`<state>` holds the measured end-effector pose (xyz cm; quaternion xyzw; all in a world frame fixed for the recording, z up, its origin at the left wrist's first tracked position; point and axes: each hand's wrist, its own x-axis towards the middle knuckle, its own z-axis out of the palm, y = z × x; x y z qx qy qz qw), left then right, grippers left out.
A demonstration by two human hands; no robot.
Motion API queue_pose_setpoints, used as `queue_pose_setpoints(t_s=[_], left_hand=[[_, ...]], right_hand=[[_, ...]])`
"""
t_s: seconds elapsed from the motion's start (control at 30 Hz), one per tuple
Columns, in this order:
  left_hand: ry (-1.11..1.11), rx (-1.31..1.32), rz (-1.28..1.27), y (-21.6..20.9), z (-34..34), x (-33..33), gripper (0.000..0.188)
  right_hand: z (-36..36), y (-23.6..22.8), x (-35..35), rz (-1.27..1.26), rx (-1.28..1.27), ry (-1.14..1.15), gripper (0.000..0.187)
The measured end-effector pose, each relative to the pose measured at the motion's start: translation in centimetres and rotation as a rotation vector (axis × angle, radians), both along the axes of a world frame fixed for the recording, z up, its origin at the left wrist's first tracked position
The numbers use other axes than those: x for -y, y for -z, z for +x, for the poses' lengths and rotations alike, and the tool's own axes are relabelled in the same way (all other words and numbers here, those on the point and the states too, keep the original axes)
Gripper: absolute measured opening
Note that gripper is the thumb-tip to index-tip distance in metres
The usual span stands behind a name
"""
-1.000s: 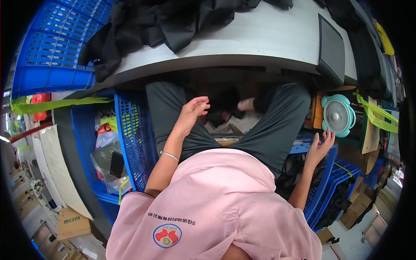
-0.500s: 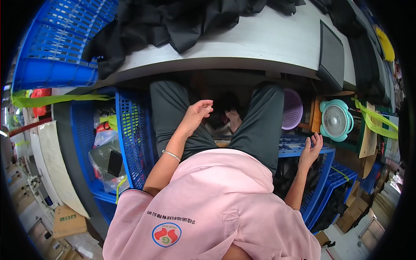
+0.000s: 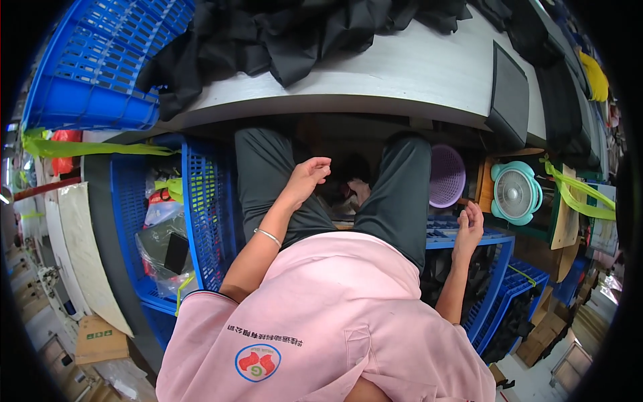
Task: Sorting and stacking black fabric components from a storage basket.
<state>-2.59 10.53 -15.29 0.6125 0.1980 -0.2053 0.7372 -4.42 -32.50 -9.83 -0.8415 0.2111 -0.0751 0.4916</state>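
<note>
My left hand [image 3: 308, 179] hovers over my left thigh, its fingers loosely bent and nothing seen in them. A bracelet circles that wrist. Out to the right, my right hand [image 3: 470, 226] is raised beside a blue crate [image 3: 469, 236], fingers loosely spread and holding nothing visible. It is nearest to that crate and to a purple perforated basket [image 3: 447, 176] beyond my right knee. Black fabric [image 3: 295, 40] lies heaped on the white tabletop [image 3: 415, 63] in front of me, out of touch of both hands.
A tall blue basket [image 3: 94, 104] stands at the far left. Below it, another blue crate [image 3: 201, 214] holds plastic bags and a dark phone-like rectangle [image 3: 176, 252]. On the right are a teal fan [image 3: 516, 192], a dark panel [image 3: 507, 97] at the table edge and cardboard boxes [image 3: 539, 335].
My right hand has moved left, toward my body, and its fingers have drawn a little closer together. The left hand stays nearly in place. My right leg has shifted slightly inward.
</note>
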Motion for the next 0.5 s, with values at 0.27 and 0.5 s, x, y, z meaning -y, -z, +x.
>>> queue_pose_setpoints(t_s=[0.27, 0.5], left_hand=[[0.246, -0.018, 0.638, 9.4, 5.4, 3.2, 0.048], [0.365, -0.153, 0.875, 18.5, 8.3, 3.1, 0.062]], right_hand=[[-0.8, -1.6, -1.6, 0.072, 0.008, 0.009, 0.031], [-5.5, -3.4, -1.2, 0.076, 0.049, 0.055, 0.034]])
